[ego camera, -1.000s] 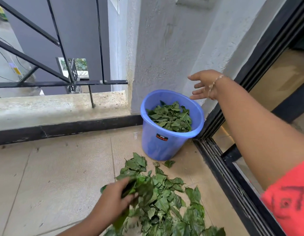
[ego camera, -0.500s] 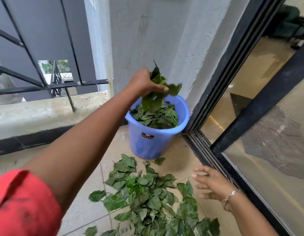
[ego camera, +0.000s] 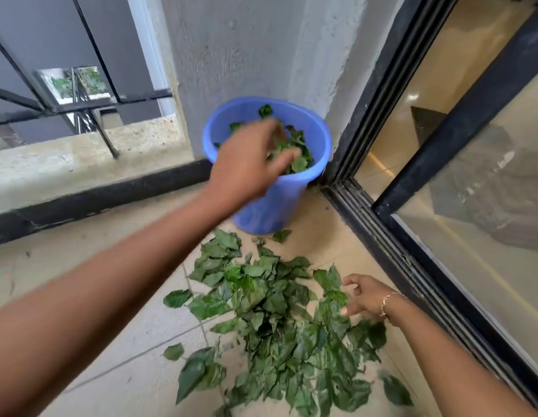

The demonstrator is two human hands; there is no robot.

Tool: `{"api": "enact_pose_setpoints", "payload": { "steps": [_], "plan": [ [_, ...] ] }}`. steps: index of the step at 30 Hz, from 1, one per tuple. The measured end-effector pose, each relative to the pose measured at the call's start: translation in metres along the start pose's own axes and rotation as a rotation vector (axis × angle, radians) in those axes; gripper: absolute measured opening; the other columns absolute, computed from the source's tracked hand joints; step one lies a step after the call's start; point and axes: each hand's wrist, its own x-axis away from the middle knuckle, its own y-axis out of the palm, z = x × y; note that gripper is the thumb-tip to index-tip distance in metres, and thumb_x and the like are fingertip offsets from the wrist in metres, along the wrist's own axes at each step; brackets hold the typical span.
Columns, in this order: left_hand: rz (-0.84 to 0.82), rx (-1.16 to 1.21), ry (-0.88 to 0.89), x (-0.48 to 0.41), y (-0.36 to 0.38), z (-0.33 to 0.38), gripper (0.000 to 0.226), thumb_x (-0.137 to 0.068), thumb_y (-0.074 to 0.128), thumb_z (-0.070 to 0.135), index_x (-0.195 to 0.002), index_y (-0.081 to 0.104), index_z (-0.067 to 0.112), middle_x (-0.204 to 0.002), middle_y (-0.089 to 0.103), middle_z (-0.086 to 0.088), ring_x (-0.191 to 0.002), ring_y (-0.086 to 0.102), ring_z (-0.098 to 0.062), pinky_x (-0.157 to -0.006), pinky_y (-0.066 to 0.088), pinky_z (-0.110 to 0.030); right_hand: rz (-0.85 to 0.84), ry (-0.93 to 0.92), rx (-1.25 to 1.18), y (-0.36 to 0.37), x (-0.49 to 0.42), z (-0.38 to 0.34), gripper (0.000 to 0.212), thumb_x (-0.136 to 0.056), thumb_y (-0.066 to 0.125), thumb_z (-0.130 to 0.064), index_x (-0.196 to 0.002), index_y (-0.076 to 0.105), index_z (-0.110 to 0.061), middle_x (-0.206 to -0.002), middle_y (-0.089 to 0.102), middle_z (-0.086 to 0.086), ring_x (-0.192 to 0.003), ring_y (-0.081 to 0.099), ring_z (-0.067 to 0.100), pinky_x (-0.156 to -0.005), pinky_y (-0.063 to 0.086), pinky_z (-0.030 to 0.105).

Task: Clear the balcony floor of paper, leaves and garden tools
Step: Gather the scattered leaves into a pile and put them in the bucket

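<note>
Left hand (ego camera: 248, 167) spread empty over blue bucket (ego camera: 270, 206), right hand (ego camera: 365, 296) relaxed at floor leaves (ego camera: 270, 311)

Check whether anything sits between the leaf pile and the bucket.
Nothing visible does. Only floor and a stray leaf lie between the pile and the bucket. Its mouth is open, with the left hand over it; the right hand is at the pile's edge.

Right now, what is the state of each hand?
Left hand: open, over the bucket.
Right hand: open, fingers touching the leaves.
</note>
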Motion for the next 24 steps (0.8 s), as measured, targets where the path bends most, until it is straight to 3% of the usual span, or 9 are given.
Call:
{"api": "enact_pose_setpoints", "payload": {
  "steps": [2,4,6,7,10,14,19,21,24],
  "plan": [
    [-0.174,0.117,-0.065,0.065,0.032,-0.005,0.042,-0.082,0.062,0.049,-0.102,0.056,0.013,-0.095,0.059,0.001,-0.085,0.055,-0.016,-0.071,0.039,-0.028,-0.067,0.068,0.216,0.013,-0.009,0.008,0.1,-0.073,0.078,-0.019,-0.148,0.013,-0.021,-0.148,0.028,0.013,-0.122,0.042,0.028,-0.081,0.05,0.038],
    [-0.6,0.011,-0.235,0.126,0.069,-0.014,0.078,-0.072,0.069,0.058,-0.13,0.039,0.015,-0.125,0.05,-0.008,-0.112,0.05,-0.021,-0.088,0.045,-0.031,-0.103,0.102,0.357,0.027,-0.017,0.009,0.117,-0.069,0.08,-0.031,-0.149,-0.005,-0.024,-0.154,0.01,0.014,-0.138,0.023,0.034,-0.1,0.041,0.046],
    [-0.956,-0.194,-0.366,0.167,0.101,-0.032,0.12,-0.062,0.073,0.061,-0.149,0.0,0.023,-0.153,0.013,-0.019,-0.138,0.022,-0.035,-0.108,0.036,-0.046,-0.124,0.069,0.362,0.044,-0.025,0.004,0.126,-0.065,0.082,-0.038,-0.147,-0.013,-0.028,-0.155,-0.005,0.015,-0.142,0.009,0.034,-0.108,0.032,0.048],
    [-1.026,-0.274,-0.381,0.182,0.112,-0.041,0.13,-0.06,0.076,0.059,-0.148,-0.014,0.025,-0.155,-0.006,-0.021,-0.142,0.009,-0.039,-0.11,0.033,-0.049,-0.134,0.037,0.345,0.055,-0.028,-0.002,0.128,-0.063,0.083,-0.038,-0.146,-0.015,-0.03,-0.155,-0.011,0.016,-0.143,0.004,0.034,-0.111,0.027,0.049],
    [-1.023,-0.419,-0.324,0.198,0.13,-0.057,0.136,-0.062,0.078,0.052,-0.145,-0.025,0.022,-0.151,-0.023,-0.023,-0.143,-0.002,-0.04,-0.109,0.035,-0.046,-0.149,-0.064,0.351,0.087,-0.027,-0.023,0.13,-0.061,0.084,-0.034,-0.144,-0.016,-0.036,-0.152,-0.025,0.013,-0.142,-0.005,0.037,-0.114,0.017,0.052],
    [-0.959,-0.488,-0.201,0.203,0.137,-0.067,0.12,-0.071,0.075,0.046,-0.148,-0.011,0.014,-0.154,-0.004,-0.023,-0.141,0.01,-0.038,-0.109,0.036,-0.041,-0.129,-0.193,0.524,0.13,-0.014,-0.039,0.131,-0.061,0.084,-0.034,-0.143,-0.018,-0.039,-0.151,-0.028,0.011,-0.141,-0.009,0.041,-0.113,0.019,0.056],
    [-0.793,-0.322,-0.22,0.204,0.137,-0.081,0.065,-0.083,0.065,0.006,-0.136,0.028,0.015,-0.138,0.03,-0.014,-0.118,0.045,-0.028,-0.089,0.051,-0.032,0.101,-0.348,0.601,0.149,-0.011,-0.033,0.103,-0.071,0.08,-0.021,-0.145,0.009,-0.03,-0.153,-0.001,0.016,-0.132,0.029,0.041,-0.102,0.041,0.044],
    [-0.759,-0.2,-0.253,0.201,0.134,-0.085,0.046,-0.085,0.059,0.002,-0.125,0.04,0.014,-0.123,0.044,-0.01,-0.101,0.055,-0.024,-0.083,0.052,-0.029,0.155,-0.398,0.571,0.146,-0.015,-0.029,0.079,-0.075,0.075,-0.015,-0.136,0.026,-0.026,-0.146,0.014,0.014,-0.121,0.041,0.036,-0.098,0.044,0.041],
    [-0.734,-0.055,-0.306,0.197,0.131,-0.087,0.03,-0.088,0.057,0.003,-0.117,0.053,0.009,-0.11,0.059,-0.007,-0.098,0.06,-0.021,-0.081,0.047,-0.02,0.155,-0.401,0.514,0.142,-0.021,-0.028,0.056,-0.079,0.066,-0.005,-0.125,0.039,-0.021,-0.13,0.031,0.011,-0.104,0.05,0.028,-0.089,0.049,0.035]
  ]
}}
